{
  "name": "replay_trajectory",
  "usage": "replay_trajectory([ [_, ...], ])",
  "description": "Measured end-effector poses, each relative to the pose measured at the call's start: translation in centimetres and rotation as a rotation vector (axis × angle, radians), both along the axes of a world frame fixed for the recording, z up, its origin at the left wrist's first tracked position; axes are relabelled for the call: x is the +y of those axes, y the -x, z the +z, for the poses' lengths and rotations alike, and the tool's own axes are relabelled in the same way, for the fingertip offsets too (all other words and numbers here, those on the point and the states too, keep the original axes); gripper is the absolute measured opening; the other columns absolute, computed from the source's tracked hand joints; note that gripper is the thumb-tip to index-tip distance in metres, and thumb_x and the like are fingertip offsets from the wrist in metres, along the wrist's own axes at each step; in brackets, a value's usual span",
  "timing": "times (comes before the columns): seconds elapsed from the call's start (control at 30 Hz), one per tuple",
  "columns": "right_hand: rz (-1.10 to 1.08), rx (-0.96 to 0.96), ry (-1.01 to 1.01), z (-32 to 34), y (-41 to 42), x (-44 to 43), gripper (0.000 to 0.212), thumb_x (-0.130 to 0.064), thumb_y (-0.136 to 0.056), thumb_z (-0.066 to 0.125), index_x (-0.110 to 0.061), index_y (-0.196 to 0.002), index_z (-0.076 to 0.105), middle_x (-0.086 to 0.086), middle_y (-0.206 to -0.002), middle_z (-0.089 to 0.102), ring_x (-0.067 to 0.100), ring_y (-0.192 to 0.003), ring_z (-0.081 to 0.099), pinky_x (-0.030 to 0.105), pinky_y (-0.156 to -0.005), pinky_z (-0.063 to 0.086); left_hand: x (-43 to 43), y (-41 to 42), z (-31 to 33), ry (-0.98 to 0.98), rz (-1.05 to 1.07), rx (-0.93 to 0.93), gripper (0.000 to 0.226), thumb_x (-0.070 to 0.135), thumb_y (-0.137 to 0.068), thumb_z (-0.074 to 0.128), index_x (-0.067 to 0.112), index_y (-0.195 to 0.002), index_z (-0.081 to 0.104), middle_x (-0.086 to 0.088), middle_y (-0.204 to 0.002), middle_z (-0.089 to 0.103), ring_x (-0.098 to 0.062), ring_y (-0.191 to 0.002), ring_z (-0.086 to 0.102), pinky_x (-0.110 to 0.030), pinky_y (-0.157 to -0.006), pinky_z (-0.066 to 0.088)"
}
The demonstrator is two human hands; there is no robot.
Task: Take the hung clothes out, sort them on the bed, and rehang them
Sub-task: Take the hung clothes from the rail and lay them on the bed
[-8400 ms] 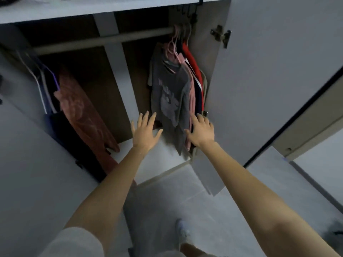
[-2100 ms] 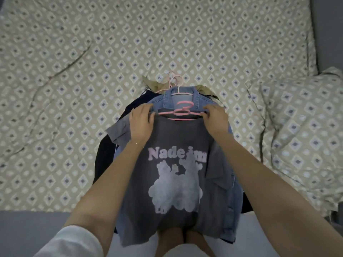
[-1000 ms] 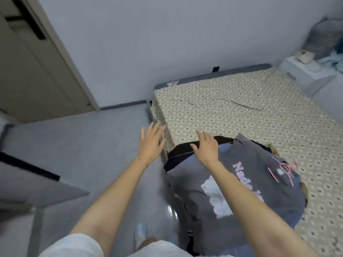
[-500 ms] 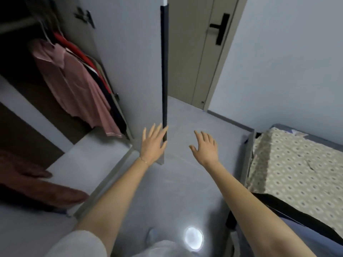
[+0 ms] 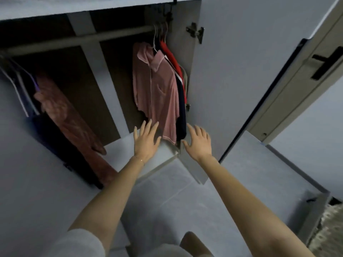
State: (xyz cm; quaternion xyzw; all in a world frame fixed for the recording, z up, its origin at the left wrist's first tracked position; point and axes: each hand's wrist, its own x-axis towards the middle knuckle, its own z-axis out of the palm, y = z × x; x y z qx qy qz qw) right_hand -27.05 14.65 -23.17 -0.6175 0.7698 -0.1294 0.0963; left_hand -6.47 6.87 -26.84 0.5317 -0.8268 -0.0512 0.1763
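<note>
I face the open wardrobe. A pink collared shirt [image 5: 157, 89] hangs from the rail [image 5: 78, 38] at its right end, with a dark navy garment [image 5: 181, 112] and a red one [image 5: 169, 52] behind it. My left hand [image 5: 146, 140] is stretched out, fingers spread, just below the pink shirt's hem. My right hand [image 5: 198, 142] is spread too, just right of the navy garment's hem. Neither hand holds anything. A patterned corner of the bed [image 5: 328, 229] shows at the lower right.
A rust-coloured cloth [image 5: 68, 119] hangs at the wardrobe's left, beside pale hangers [image 5: 20, 89]. The open wardrobe door [image 5: 241, 71] stands to the right, a room door with a black handle [image 5: 323, 64] beyond it. Grey floor [image 5: 167, 197] lies below.
I have turned from the bed and floor to face the wardrobe. Both empty hands now reach toward the hems of the hanging clothes. The grey printed shirt lies back on the bed.
</note>
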Motion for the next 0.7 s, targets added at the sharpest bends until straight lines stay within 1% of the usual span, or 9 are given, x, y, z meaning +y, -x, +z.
replay_trajectory([
  [0.1, 0.096, -0.011, 0.002, 0.1, -2.4, -4.2, 0.069, -0.046, -0.098, 0.047, -0.025, -0.156, 0.017, 0.008, -0.160, 0.022, 0.030, -0.148, 0.015, 0.046, -0.121, 0.013, -2.3, -3.0, 0.0, -0.001, 0.118, 0.024, 0.058, 0.035, -0.098, 0.056, 0.020, -0.151, 0.039, -0.010, -0.159, 0.032, -0.031, -0.149, 0.023, -0.057, -0.118, 0.011],
  [0.2, 0.198, -0.013, 0.008, 0.3, -4.5, -8.8, 0.070, -0.048, -0.098, 0.048, -0.027, -0.156, 0.015, 0.007, -0.160, 0.023, 0.030, -0.147, 0.016, 0.047, -0.120, 0.014, -4.5, -5.8, -0.4, 0.003, 0.242, 0.038, 0.059, 0.034, -0.096, 0.059, 0.020, -0.150, 0.040, -0.012, -0.157, 0.035, -0.034, -0.147, 0.026, -0.059, -0.117, 0.012],
  [0.37, 0.387, -0.013, 0.066, 1.4, -7.5, -17.3, 0.069, -0.046, -0.098, 0.048, -0.026, -0.156, 0.016, 0.008, -0.159, 0.023, 0.031, -0.146, 0.018, 0.046, -0.120, 0.015, -8.7, -9.1, 0.0, 0.018, 0.451, 0.045, 0.061, 0.036, -0.097, 0.055, 0.025, -0.153, 0.032, -0.006, -0.162, 0.025, -0.027, -0.151, 0.015, -0.054, -0.120, 0.005],
  [0.47, 0.508, -0.008, 0.070, 2.1, -9.5, -22.4, 0.070, -0.046, -0.098, 0.048, -0.026, -0.156, 0.016, 0.009, -0.159, 0.023, 0.031, -0.146, 0.018, 0.047, -0.120, 0.015, -10.9, -10.8, 0.5, 0.041, 0.580, 0.049, 0.061, 0.038, -0.099, 0.050, 0.024, -0.155, 0.028, -0.006, -0.163, 0.022, -0.026, -0.151, 0.013, -0.051, -0.121, 0.004],
  [0.57, 0.638, 0.018, 0.093, 3.1, -11.4, -26.8, 0.071, -0.047, -0.098, 0.048, -0.026, -0.156, 0.014, 0.009, -0.160, 0.022, 0.031, -0.147, 0.017, 0.047, -0.121, 0.015, -12.6, -12.6, 0.8, 0.058, 0.681, 0.076, 0.061, 0.036, -0.099, 0.051, 0.020, -0.154, 0.030, -0.009, -0.162, 0.025, -0.029, -0.151, 0.015, -0.054, -0.121, 0.007],
  [0.7, 0.798, 0.014, 0.121, 4.2, -14.4, -31.4, 0.071, -0.047, -0.098, 0.048, -0.024, -0.156, 0.016, 0.010, -0.160, 0.022, 0.031, -0.147, 0.018, 0.048, -0.120, 0.016, -13.7, -15.1, 1.1, 0.132, 0.827, 0.117, 0.062, 0.032, -0.097, 0.057, 0.015, -0.152, 0.035, -0.012, -0.158, 0.033, -0.032, -0.147, 0.025, -0.056, -0.119, 0.014],
])
